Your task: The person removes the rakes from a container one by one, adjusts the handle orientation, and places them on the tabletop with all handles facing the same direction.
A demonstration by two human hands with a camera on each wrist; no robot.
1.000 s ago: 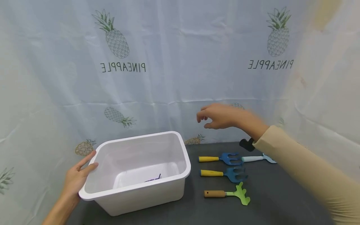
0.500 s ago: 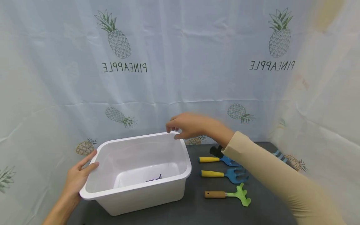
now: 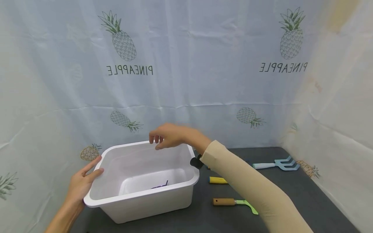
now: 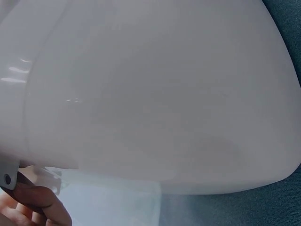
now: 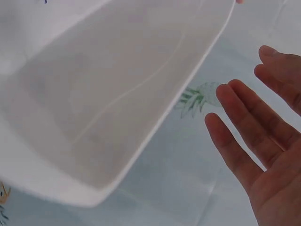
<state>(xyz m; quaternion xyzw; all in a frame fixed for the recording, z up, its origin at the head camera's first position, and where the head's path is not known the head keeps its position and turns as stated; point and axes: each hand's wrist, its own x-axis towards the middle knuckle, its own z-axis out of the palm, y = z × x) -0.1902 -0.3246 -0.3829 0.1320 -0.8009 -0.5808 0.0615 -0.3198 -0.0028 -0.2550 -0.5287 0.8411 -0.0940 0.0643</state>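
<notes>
My left grip (image 3: 79,184) is clamping the left end of the white tub (image 3: 145,207), thumb over the rim, while the tub is standing on the dark bench (image 3: 314,200) with a small purple item (image 3: 160,186) lying inside. My right grip (image 3: 167,136) is hovering near the tub's far rim, fingers loosely bent and apart from the thumb. Right of the tub, a green rake (image 3: 227,202), a yellow-handled tool (image 3: 218,180) and a pale blue fork (image 3: 278,164) are lying spaced apart, my right sleeve (image 3: 247,181) partly covering the first two.
</notes>
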